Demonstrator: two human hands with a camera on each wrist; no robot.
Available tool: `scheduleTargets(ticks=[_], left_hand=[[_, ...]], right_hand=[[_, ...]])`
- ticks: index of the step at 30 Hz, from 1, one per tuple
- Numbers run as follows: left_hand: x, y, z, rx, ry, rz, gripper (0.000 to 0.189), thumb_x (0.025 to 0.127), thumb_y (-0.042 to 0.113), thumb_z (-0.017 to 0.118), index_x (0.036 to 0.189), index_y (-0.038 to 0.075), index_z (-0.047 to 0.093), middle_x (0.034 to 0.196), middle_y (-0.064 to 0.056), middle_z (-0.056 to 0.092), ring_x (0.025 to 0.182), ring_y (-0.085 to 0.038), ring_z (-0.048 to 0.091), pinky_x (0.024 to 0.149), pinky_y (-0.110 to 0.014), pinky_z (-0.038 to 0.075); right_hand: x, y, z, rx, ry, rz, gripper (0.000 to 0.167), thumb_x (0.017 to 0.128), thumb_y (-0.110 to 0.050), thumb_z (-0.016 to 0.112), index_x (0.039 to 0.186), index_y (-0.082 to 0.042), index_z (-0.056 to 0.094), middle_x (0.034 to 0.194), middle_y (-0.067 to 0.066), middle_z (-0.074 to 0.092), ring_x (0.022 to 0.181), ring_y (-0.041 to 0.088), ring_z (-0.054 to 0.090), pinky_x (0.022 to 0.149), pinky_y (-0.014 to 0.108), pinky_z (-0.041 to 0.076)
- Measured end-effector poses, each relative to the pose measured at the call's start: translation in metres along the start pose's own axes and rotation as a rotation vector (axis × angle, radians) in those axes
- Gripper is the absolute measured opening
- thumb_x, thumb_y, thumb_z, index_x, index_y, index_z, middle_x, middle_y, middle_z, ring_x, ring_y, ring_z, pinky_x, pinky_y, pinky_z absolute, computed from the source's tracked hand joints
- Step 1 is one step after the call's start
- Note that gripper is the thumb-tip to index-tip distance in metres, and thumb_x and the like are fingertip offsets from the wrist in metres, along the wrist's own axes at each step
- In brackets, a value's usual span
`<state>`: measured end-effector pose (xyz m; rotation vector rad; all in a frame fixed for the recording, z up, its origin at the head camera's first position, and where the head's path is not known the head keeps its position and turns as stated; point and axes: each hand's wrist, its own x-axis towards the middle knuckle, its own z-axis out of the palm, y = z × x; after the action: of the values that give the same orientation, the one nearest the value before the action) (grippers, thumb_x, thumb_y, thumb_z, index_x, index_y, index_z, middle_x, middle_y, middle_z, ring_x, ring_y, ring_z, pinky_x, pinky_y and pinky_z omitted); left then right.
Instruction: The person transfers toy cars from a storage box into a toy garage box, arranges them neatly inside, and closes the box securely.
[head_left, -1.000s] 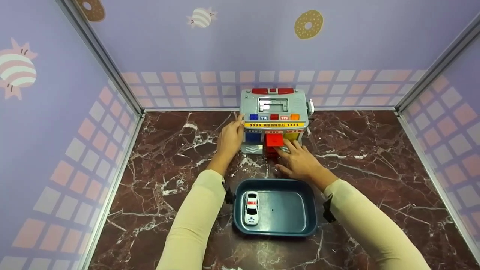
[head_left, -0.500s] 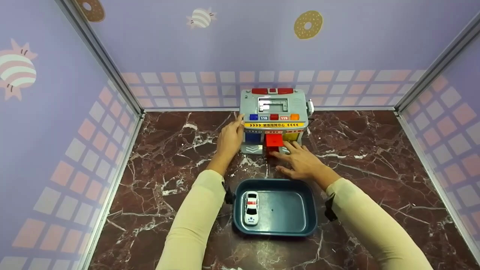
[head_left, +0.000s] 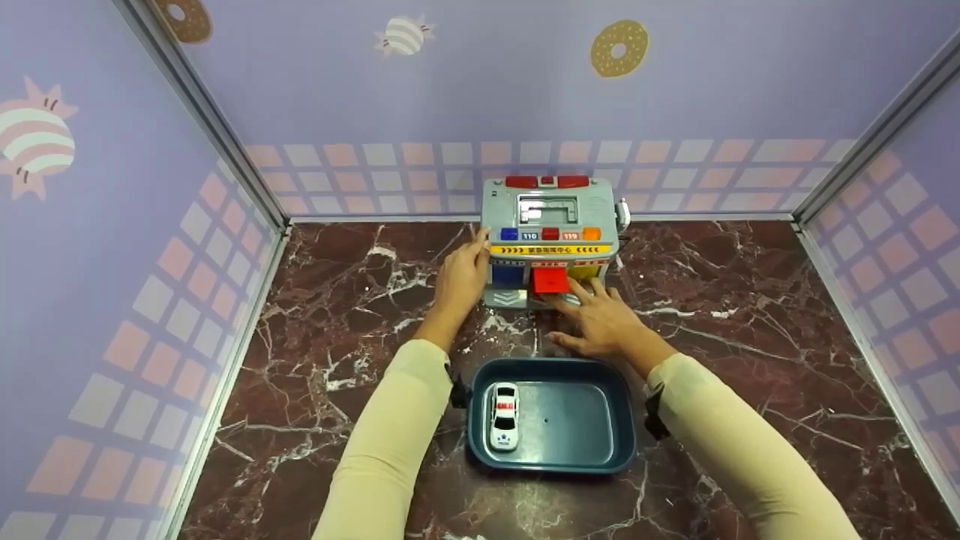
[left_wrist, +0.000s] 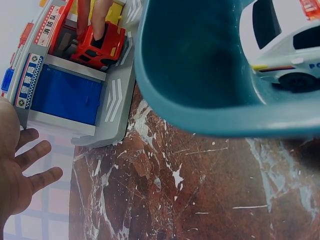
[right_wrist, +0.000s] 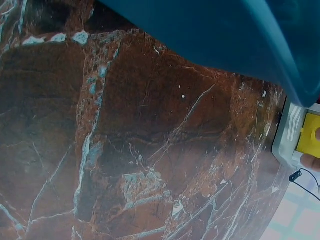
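Surface of white-veined brown, lilac walls, toy station

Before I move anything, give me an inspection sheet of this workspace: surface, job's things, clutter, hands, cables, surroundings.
Surface: dark red-brown marble-patterned tabletop, white veins.
Job's things: grey toy emergency station, its middle red door raised, blue door down; red toy vehicle at the middle doorway.
Clutter: teal tray in front of the station, a white toy police car inside it.
Hands: left hand against the station's left side; right hand has fingers on the red toy vehicle.
Cables: thin black cord by the station's right side.
Surroundings: lilac wall panels with sweet and doughnut prints.
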<state>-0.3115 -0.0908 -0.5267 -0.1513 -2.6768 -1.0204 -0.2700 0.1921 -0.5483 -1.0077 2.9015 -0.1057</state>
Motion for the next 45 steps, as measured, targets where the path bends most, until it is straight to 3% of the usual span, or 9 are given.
scheduleTargets(ticks=[8, 26, 36, 41, 45], left_hand=[[-0.001, -0.001, 0.001, 0.005, -0.013, -0.004, 0.044, 0.119, 0.035, 0.051, 0.158, 0.02, 0.064, 0.142, -0.012, 0.077, 0.128, -0.042, 0.074, 0.102, -0.059, 0.059], [-0.002, 0.0, 0.004, -0.006, -0.023, -0.017, 0.043, 0.119, 0.035, 0.051, 0.157, 0.022, 0.065, 0.132, -0.01, 0.08, 0.121, -0.04, 0.076, 0.098, -0.058, 0.06], [-0.001, 0.0, 0.003, -0.005, -0.012, 0.001, 0.043, 0.119, 0.034, 0.051, 0.156, 0.018, 0.066, 0.129, -0.013, 0.081, 0.116, -0.043, 0.077, 0.094, -0.059, 0.061], [0.0, 0.0, 0.002, -0.007, -0.01, 0.005, 0.043, 0.119, 0.033, 0.051, 0.157, 0.018, 0.065, 0.129, -0.014, 0.08, 0.118, -0.043, 0.077, 0.096, -0.059, 0.06], [0.0, -0.001, 0.002, -0.003, 0.003, 0.011, 0.042, 0.119, 0.032, 0.052, 0.155, 0.017, 0.066, 0.126, -0.016, 0.081, 0.115, -0.043, 0.078, 0.095, -0.059, 0.06]], right_hand=[[0.003, 0.0, -0.001, 0.001, -0.02, 0.038, 0.078, 0.104, -0.071, 0.057, 0.169, -0.028, 0.047, 0.18, 0.018, 0.032, 0.157, 0.057, 0.036, 0.115, 0.079, 0.044], [0.017, -0.001, -0.004, -0.057, -0.086, 0.106, 0.076, 0.101, -0.066, 0.064, 0.158, -0.015, 0.062, 0.177, 0.022, 0.036, 0.156, 0.054, 0.042, 0.115, 0.083, 0.039], [0.027, -0.004, -0.007, -0.056, -0.093, 0.12, 0.09, 0.099, -0.064, 0.07, 0.168, -0.012, 0.046, 0.177, 0.021, 0.036, 0.157, 0.052, 0.042, 0.122, 0.085, 0.03], [0.03, -0.005, -0.006, -0.059, -0.091, 0.117, 0.095, 0.099, -0.061, 0.071, 0.169, -0.007, 0.039, 0.174, 0.023, 0.039, 0.151, 0.053, 0.048, 0.122, 0.079, 0.037], [0.031, -0.006, -0.004, -0.055, -0.07, 0.097, 0.091, 0.098, -0.06, 0.073, 0.166, -0.007, 0.043, 0.169, 0.025, 0.044, 0.147, 0.053, 0.051, 0.12, 0.074, 0.043]])
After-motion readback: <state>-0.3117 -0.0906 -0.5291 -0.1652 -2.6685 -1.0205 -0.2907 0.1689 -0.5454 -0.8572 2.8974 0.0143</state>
